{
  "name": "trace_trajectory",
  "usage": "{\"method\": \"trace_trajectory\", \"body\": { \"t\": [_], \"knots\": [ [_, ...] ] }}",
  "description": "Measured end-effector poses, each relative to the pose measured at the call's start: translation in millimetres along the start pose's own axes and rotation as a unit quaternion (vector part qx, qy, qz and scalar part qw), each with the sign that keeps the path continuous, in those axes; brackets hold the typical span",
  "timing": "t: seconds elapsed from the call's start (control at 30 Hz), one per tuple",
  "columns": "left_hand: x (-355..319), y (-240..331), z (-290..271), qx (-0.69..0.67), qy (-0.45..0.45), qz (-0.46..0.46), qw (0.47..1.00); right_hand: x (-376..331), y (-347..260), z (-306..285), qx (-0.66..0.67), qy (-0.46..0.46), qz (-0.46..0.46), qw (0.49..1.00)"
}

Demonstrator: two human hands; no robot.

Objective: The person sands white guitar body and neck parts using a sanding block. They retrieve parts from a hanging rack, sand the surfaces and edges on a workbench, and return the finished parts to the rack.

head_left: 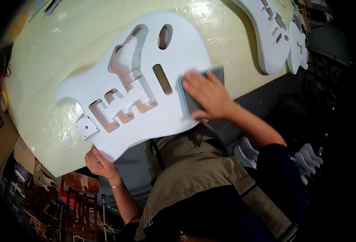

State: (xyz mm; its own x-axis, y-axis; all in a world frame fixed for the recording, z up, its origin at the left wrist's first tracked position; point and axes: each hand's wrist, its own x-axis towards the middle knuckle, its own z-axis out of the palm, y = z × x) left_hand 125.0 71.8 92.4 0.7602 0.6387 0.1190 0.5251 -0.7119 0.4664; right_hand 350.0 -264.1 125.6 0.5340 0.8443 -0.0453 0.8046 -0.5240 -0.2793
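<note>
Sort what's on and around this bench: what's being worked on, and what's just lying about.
In use:
- white guitar body, left hand gripping its lower edge
- grey sanding pad under the right hand

Lying about:
- two more white guitar bodies at the bench's far end
- tape roll
- red frame below

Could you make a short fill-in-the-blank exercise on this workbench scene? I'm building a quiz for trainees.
1. The right hand presses a grey ____ onto the white guitar body.
2. The left hand grips the body's ____ edge.
3. The left wrist wears ____.
4. More white guitar bodies lie toward the bench's ____ end.

Missing words: sanding block; lower; bracelets; right
</note>
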Motion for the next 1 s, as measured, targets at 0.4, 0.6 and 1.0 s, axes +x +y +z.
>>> {"method": "trace_trajectory", "body": {
  "t": [0.4,0.6,1.0],
  "knots": [
    [-1,1,-1,0.011,0.019,0.021,1.0,-16,-31,28,-0.019,0.082,0.131,0.988],
    [15,-4,-4,-0.028,-0.037,0.15,0.988,113,13,7,-0.036,0.167,0.118,0.978],
    [13,-13,-9,-0.036,-0.025,0.181,0.983,67,-99,24,-0.034,0.147,0.162,0.975]
  ]
}}
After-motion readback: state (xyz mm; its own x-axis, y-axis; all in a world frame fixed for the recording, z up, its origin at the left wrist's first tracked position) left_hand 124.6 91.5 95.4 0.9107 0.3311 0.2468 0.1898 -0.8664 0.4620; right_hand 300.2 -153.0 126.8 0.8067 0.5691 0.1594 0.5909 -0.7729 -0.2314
